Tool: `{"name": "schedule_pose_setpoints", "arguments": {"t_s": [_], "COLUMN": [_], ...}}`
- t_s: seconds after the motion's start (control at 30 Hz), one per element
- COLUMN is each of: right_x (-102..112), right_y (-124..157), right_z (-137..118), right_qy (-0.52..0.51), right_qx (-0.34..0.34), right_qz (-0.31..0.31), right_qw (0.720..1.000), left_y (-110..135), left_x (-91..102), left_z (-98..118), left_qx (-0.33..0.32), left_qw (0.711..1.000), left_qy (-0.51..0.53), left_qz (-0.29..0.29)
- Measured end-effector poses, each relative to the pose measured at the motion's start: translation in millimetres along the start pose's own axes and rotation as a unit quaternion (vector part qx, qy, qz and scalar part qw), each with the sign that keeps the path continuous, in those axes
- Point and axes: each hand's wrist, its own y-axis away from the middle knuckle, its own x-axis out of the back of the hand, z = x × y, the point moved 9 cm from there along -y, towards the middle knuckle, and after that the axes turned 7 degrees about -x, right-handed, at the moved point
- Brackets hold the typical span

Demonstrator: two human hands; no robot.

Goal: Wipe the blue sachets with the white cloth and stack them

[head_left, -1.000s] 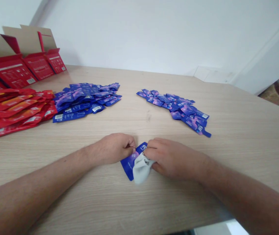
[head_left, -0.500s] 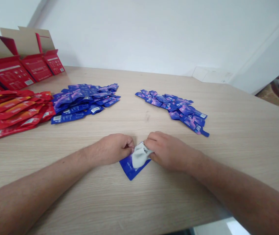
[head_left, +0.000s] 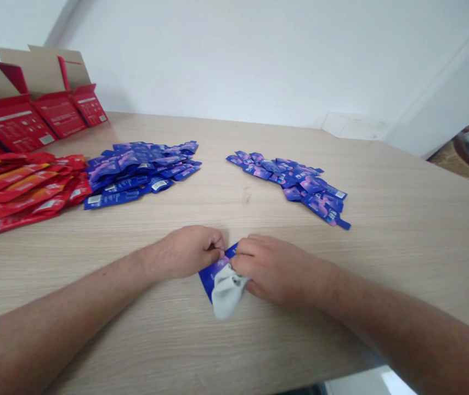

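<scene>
A single blue sachet [head_left: 208, 273] lies flat on the wooden table [head_left: 234, 340] near its front edge. My left hand [head_left: 188, 251] is closed and pinches the sachet's upper left edge. My right hand [head_left: 273, 269] is closed around a small grey cloth [head_left: 224, 291], which lies over the sachet's lower right part. Both hands meet at the sachet's top corner.
A pile of blue sachets [head_left: 139, 170] lies at mid left and another blue pile [head_left: 295, 184] at mid right. Red packets [head_left: 20, 189] are stacked at the far left. Open red cardboard boxes [head_left: 40, 107] stand at the back left. A white wall runs behind the table.
The grey cloth has slid with my right hand from the sachet's top down toward me and to the left, over its lower part. My left hand has stayed in place.
</scene>
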Motion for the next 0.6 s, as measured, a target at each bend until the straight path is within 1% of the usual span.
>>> {"name": "schedule_pose_setpoints", "arguments": {"t_s": [0.03, 0.1, 0.17, 0.23, 0.3, 0.37, 0.4, 0.43, 0.5, 0.57, 0.6], "right_x": [-2, -2, 2, 6, 5, 1, -1, -2, -1, 4, 5], "right_y": [1, 3, 1, -1, -2, -1, 0, 1, 1, 0, -1], "right_z": [-2, 5, 17, 20, 10, -2, -4, -2, 9, 19, 20], "right_qy": [-0.006, -0.009, 0.004, 0.018, 0.015, -0.001, -0.007, -0.01, -0.004, 0.01, 0.015], "right_qx": [0.009, -0.012, -0.06, -0.08, -0.047, 0.003, 0.014, 0.011, -0.028, -0.071, -0.078], "right_qz": [-0.013, -0.026, -0.007, 0.02, 0.026, 0.005, -0.007, -0.015, -0.012, 0.011, 0.022], "right_qw": [1.0, 1.0, 0.998, 0.996, 0.998, 1.0, 1.0, 1.0, 1.0, 0.997, 0.997], "left_y": [0, 0, 0, -1, -1, -1, -1, -1, -1, -1, -1], "left_x": [-0.6, -1.1, -0.8, 0.1, 0.6, 0.1, -0.3, -0.5, -0.5, 0.3, 0.4], "left_z": [0, 0, 0, -1, -1, 0, 0, 0, -1, -2, -3], "left_qx": [-0.001, 0.0, 0.002, 0.005, 0.005, 0.0, -0.001, -0.001, 0.002, 0.009, 0.011], "left_qw": [1.0, 1.0, 1.0, 1.0, 1.0, 1.0, 1.0, 1.0, 1.0, 1.0, 1.0], "left_qy": [0.002, 0.005, 0.004, -0.002, -0.005, -0.004, -0.004, -0.004, -0.007, -0.015, -0.017], "left_qz": [-0.002, -0.003, -0.001, 0.004, 0.005, 0.001, -0.002, -0.004, -0.004, 0.002, 0.003]}}
